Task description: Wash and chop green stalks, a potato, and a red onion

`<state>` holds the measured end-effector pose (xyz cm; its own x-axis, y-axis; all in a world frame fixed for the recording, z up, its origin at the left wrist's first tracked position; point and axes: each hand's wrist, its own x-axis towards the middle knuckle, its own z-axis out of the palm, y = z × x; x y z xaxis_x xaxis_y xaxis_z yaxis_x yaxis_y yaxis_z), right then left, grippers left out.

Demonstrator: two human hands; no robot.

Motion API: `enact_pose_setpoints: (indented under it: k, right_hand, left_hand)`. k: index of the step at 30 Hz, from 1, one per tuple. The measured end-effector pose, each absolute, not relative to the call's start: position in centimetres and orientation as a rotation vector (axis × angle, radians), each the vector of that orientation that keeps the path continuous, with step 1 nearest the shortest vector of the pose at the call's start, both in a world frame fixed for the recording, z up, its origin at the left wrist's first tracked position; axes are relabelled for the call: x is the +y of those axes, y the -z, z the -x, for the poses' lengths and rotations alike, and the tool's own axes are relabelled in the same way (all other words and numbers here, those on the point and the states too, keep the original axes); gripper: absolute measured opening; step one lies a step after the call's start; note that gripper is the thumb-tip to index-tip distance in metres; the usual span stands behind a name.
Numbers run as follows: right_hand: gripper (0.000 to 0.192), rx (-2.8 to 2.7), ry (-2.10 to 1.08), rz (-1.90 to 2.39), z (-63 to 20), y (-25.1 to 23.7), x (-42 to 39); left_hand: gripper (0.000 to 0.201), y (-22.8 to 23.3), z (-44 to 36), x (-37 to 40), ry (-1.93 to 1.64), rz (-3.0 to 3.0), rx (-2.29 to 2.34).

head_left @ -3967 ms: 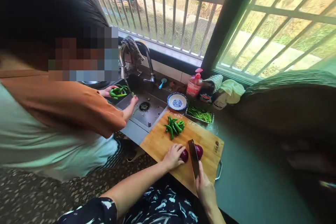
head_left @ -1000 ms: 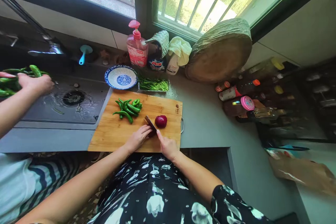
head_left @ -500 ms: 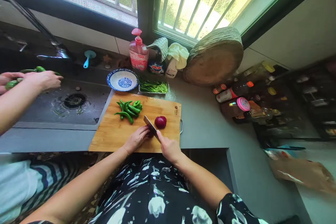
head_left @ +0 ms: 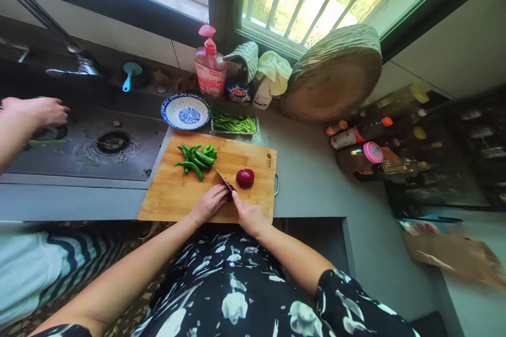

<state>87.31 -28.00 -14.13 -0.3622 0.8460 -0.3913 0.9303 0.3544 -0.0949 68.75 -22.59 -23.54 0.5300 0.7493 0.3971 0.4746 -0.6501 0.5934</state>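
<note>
Gripped by the right hand [head_left: 248,216], knife [head_left: 224,180] points up-left; left hand [head_left: 208,203] pins an onion piece [head_left: 231,188].

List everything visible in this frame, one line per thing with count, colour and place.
Bamboo cutting board: 1, tan, counter by the sink.
Red onion half: 1, purple, on the board, right of the blade.
Onion piece under the left hand: 1, purple, mostly hidden.
Green chilli peppers: a pile, green, board's far side.
Blue-and-white bowl: 1, behind the board.
Metal tray of green stalks: 1, beside the bowl.
Pink pump bottle: 1, at the window sill.
Round wooden block: 1, brown, leaning at the window.
Steel sink: 1, grey, left.
Another person's hand: 1, over the sink.
Knife: 1, dark blade, in the right hand.
Left hand: on the onion piece.
Right hand: gripping the knife.
</note>
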Motion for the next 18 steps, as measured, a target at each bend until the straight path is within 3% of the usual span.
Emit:
enact_pose_setpoints:
  k: [5, 18]
  right_hand:
    - [0.062, 2.359, 0.493, -1.683, -88.9, 15.4, -27.3]
    - [0.066, 2.337, 0.337, -1.697, -87.3, 10.2, -28.1]
  left_hand:
    - [0.028, 22.6, -68.5, -22.9, -0.92, -2.388, 1.003]
    - [0.028, 21.8, -68.1, -22.6, -0.988, -2.398, 1.001]
